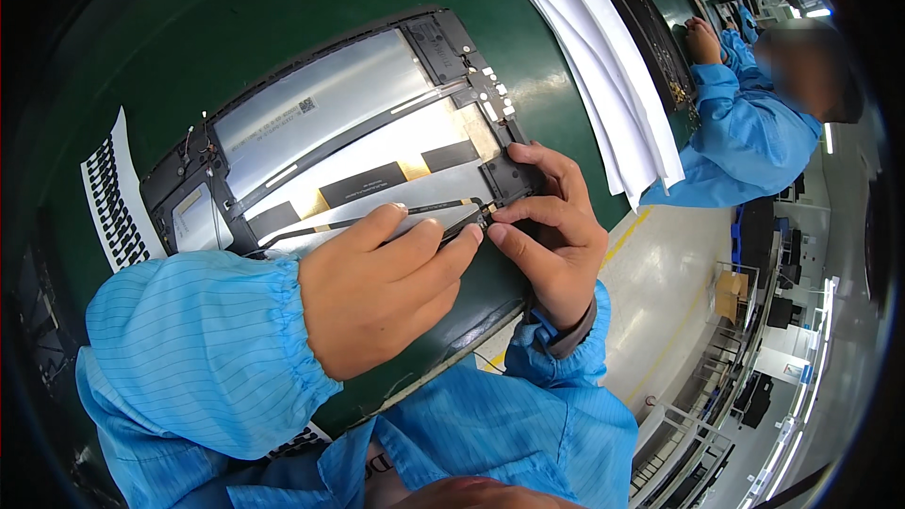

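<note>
An opened tablet [320,99] lies on the green table in front of me, its silver battery plates and black frame exposed. Along its near side runs a thin black ribbon cable [415,210]. My left hand [386,292] is closed over the near edge, fingertips together beside the cable's right end; its thumb is hidden. At the tablet's near right corner, my right hand [556,236] pinches with thumb and index finger. What sits in that pinch is too small to make out. Its other fingers rest against the corner's black speaker-like block [509,179].
A white sheet with rows of black stickers [118,198] lies left of the tablet. White paper sheets [603,75] and a black tray [650,38] with small gold-coloured bits are beyond it at right. A co-worker in blue [754,141] sits at the table's far right.
</note>
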Available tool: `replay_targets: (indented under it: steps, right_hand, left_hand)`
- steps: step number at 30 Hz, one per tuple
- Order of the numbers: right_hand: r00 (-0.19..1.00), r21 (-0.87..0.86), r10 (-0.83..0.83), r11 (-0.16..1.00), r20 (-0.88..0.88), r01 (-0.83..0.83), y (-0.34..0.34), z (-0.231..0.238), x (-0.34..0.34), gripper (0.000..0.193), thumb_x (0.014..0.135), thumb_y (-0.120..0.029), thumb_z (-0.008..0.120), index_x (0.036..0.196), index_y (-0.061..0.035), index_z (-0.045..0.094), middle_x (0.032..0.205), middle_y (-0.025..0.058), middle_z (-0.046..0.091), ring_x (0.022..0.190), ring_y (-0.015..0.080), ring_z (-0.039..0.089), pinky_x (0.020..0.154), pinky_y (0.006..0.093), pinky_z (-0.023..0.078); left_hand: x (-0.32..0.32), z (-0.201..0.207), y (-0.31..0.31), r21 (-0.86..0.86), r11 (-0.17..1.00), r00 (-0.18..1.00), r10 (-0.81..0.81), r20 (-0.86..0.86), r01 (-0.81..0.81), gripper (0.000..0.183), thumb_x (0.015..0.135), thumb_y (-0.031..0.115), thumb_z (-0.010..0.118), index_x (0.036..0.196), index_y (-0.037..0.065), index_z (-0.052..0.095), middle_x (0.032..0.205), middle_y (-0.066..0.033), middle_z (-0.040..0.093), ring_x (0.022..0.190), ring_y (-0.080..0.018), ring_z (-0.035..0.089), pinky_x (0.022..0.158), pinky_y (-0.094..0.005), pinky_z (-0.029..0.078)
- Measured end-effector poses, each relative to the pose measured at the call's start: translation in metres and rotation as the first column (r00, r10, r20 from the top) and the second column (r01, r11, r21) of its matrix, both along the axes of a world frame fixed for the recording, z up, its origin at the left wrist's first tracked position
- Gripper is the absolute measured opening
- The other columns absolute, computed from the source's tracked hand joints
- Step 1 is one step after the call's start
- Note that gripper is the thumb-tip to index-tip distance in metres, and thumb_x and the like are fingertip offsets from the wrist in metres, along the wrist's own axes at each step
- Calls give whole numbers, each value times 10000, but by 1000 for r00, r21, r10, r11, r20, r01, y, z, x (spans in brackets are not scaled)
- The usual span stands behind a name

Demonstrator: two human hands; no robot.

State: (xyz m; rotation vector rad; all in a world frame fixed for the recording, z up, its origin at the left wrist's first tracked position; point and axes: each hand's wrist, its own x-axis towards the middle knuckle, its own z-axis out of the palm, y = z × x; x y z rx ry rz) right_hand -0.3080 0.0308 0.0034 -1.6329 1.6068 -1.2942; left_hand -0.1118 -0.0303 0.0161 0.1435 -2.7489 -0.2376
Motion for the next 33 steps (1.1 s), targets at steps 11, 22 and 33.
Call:
replay_targets:
  steps: [11, 22, 33]
  right_hand:
    - [1000, 25, -25, 999, -12, 25, -4, 7, 7, 136, 563, -15, 676, 692, -45, 642, 1046, 111, 530, 988, 243, 461, 840, 322, 374]
    - [934, -26, -2, 1000, 356, 12, 1, -4, -16, 310, 703, 38, 569, 1011, 42, 539, 1112, 122, 473, 991, 187, 489, 848, 270, 396]
    - [963, 174, -120, 982, 243, 78, -41, -2, -5, 303, 797, -166, 582, 1011, 37, 516, 895, 86, 558, 829, 163, 534, 740, 265, 425]
  left_hand:
    - [-4, 2, 6, 110, 993, 999, 50, -9, -49, 302, 568, 71, 568, 859, -10, 580, 1096, -127, 515, 838, -236, 490, 746, -342, 413]
    - [96, 50, 41, 129, 846, 820, 534, -207, -518, 370, 624, 88, 654, 958, -27, 545, 971, -187, 542, 945, -352, 488, 825, -417, 371]
    - [124, -12, 47, 286, 644, 660, 750, -49, -710, 494, 673, 249, 652, 1020, -74, 514, 1060, -205, 522, 1066, -331, 431, 873, -441, 302]
